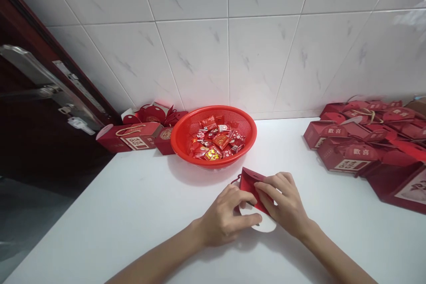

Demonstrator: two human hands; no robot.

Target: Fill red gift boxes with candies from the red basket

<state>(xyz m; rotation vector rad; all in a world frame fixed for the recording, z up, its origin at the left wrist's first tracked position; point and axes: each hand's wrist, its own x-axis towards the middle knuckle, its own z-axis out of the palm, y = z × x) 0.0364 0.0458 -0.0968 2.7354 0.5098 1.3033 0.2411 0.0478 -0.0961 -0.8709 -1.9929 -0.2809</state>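
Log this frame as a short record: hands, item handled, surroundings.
Left hand: touching the white flap of a small gift box
Right hand: at the box's red interior
Box: open
Beyond hands: red plastic colander of wrapped candies
Left of colander: red gift boxes, one rope-handled
Right side: more gift boxes
Surface: white table against tiled wall

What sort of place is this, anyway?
Perhaps a home or a small workroom; I can't tell which. A tiled wall, a dark door with a metal handle, and a white table holding red boxes and a basket of small packets suggest it.
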